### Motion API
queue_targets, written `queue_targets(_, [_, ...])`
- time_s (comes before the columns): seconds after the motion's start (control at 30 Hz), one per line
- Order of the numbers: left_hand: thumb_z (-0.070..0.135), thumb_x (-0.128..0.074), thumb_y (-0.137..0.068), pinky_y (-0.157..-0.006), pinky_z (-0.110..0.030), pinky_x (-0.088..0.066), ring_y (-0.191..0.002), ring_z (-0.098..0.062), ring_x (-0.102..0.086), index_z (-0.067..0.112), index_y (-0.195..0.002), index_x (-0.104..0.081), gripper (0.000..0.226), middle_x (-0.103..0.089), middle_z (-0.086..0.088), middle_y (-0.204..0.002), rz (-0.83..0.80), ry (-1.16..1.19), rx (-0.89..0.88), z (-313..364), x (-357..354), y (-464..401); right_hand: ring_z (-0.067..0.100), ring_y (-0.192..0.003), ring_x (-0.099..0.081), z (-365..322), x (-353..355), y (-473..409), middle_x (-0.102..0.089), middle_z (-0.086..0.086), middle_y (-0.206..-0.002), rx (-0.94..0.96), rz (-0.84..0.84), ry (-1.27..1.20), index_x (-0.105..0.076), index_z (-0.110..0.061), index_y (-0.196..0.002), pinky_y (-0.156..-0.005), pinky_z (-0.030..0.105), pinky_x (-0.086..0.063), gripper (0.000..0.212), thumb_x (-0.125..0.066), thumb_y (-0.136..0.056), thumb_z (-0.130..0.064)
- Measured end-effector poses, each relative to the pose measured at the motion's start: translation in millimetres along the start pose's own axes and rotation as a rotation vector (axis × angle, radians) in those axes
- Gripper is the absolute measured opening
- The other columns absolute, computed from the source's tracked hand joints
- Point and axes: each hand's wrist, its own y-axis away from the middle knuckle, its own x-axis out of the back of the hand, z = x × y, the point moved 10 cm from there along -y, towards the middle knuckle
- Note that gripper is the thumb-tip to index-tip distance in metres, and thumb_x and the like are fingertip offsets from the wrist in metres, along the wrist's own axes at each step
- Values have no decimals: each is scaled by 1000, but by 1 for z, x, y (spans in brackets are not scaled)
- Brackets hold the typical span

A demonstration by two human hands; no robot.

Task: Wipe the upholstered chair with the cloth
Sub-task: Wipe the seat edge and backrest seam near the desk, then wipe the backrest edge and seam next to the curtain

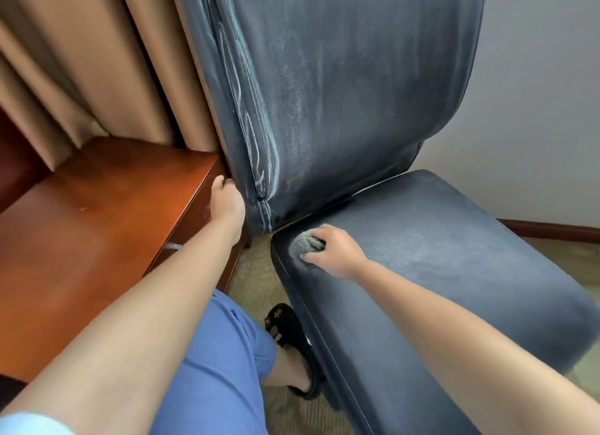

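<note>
Velvet chair (438, 239) seat under right hand (334, 252) gripping bunched cloth (303, 244); left hand (227, 204) clasps backrest edge

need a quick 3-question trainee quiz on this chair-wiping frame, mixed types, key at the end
1. True or false: the right hand holds the cloth against the seat cushion.
2. Where is the left hand?
A. flat on the wooden table
B. gripping the side edge of the chair backrest
C. resting on the curtain
3. Fill in: the cloth sits near the seat's ____ corner, close to the backrest joint (rear-left or front-right, as seen by the camera).

Key: 1 true; 2 B; 3 rear-left
</note>
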Motion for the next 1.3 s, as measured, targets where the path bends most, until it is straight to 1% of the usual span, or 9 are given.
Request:
queue_targets(0.13, [26,-31,-102,-115,-36,-25,-136,-20,-35,24,-147,-30,46,-37,2,-149,-50,161,-135,58,-10,13,15,-79,-58,-27,40,2,-55,-6,-89,35,121,-70,-66,-20,-88,-71,40,-53,15,-69,-77,-29])
queue_targets(0.3, [32,-30,-101,-114,-36,-28,-127,-16,-43,20,-144,-37,45,-44,4,-141,-107,209,-175,90,-15,18,14,-86,-55,-58,70,6,-55,-9,-92,113,239,-45,-67,-24,-96,-78,33,-47,19,-69,-78,-31])
queue_targets(0.5, [28,-30,-103,-118,-35,-19,-138,-13,-30,18,-147,-32,45,-35,4,-150,-152,259,-265,128,-14,15,12,-87,-55,-101,110,1,-55,-12,-94,199,385,-75,-66,-28,-104,-76,30,-46,25,-67,-79,-32])
queue_targets(0.73, [46,-33,-99,-116,-36,-24,-134,-15,-38,20,-143,-41,52,-42,4,-146,-170,246,-176,126,-5,21,6,-82,-54,-149,158,8,-54,-15,-93,286,556,-177,-66,-25,-100,-71,22,-44,18,-67,-82,-27])
queue_targets(0.8, [59,-34,-91,-115,-38,-26,-132,-16,-41,23,-141,-44,62,-44,7,-144,-163,245,-161,125,5,26,6,-82,-54,-161,161,13,-53,-16,-92,304,554,-208,-65,-25,-97,-73,23,-45,15,-67,-82,-26])
queue_targets(0.9, [82,-31,-59,-114,-44,-26,-134,-17,-39,36,-139,-44,93,-41,9,-147,-151,225,-162,121,19,24,8,-83,-56,-178,164,23,-53,-16,-93,309,545,-202,-64,-24,-96,-76,29,-49,14,-65,-83,-27])
queue_targets(1.0, [93,-32,-49,-112,-48,-26,-134,-20,-40,47,-132,-48,96,-39,8,-148,-153,226,-127,109,25,14,10,-86,-56,-196,173,37,-54,-14,-98,325,556,-183,-64,-22,-100,-77,31,-49,17,-65,-84,-27])
queue_targets(1.13, [83,-28,-62,-114,-45,-26,-134,-21,-38,34,-137,-46,92,-40,5,-147,-108,250,-220,152,53,82,11,-89,-56,-221,189,63,-54,-13,-101,359,596,-147,-64,-21,-103,-78,32,-49,20,-64,-85,-27])
queue_targets(1.3, [52,-27,-99,-113,-35,-21,-140,-21,-29,17,-147,-32,60,-31,-1,-153,-97,260,-390,198,81,137,14,-92,-56,-247,205,89,-52,-12,-102,361,648,-127,-63,-20,-108,-79,31,-47,23,-62,-86,-27])
